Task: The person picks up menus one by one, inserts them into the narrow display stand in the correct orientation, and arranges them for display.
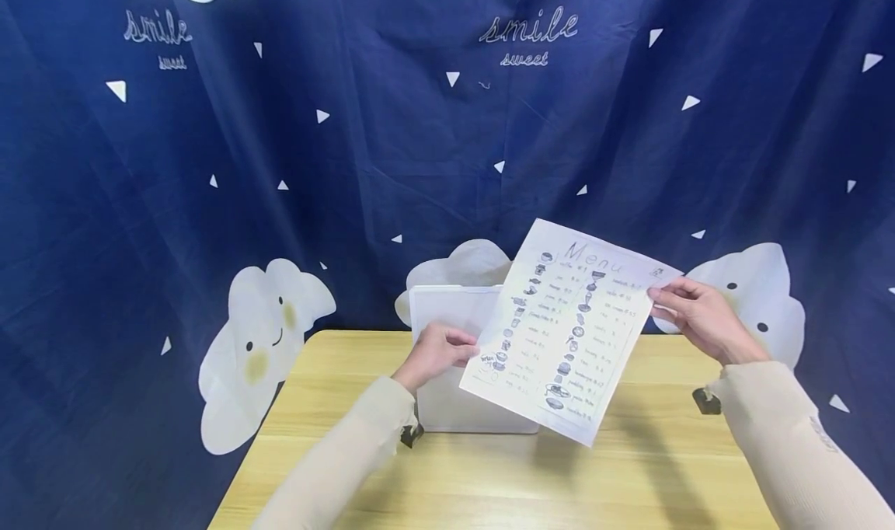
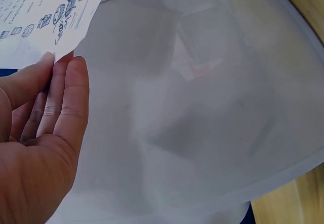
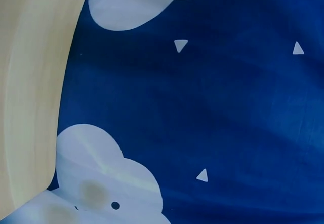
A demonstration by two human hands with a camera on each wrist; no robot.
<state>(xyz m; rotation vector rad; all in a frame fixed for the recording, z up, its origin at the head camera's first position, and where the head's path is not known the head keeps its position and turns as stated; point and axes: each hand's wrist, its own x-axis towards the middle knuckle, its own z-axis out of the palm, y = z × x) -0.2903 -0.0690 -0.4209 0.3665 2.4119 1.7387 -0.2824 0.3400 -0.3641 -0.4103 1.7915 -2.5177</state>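
Observation:
A white paper sheet [image 1: 559, 332] headed "Menu", with rows of small drawings and handwriting, is held tilted above the table. My left hand [image 1: 440, 353] pinches its lower left corner; the left wrist view shows the thumb and fingers of that hand [image 2: 45, 117] meeting on the paper [image 2: 30, 36]. At the sheet's upper right edge, my right hand [image 1: 702, 319] grips it between thumb and fingers. Behind the sheet and left hand is a flat, white, rectangular folder-like thing [image 1: 475, 406], partly hidden. Its glossy, see-through surface [image 2: 202, 112] fills much of the left wrist view.
The light wooden table [image 1: 489, 475] has its far edge near a dark blue curtain [image 1: 391, 165] printed with clouds and triangles. Only the table edge [image 3: 35, 92] and the curtain [image 3: 228, 107] appear in the right wrist view.

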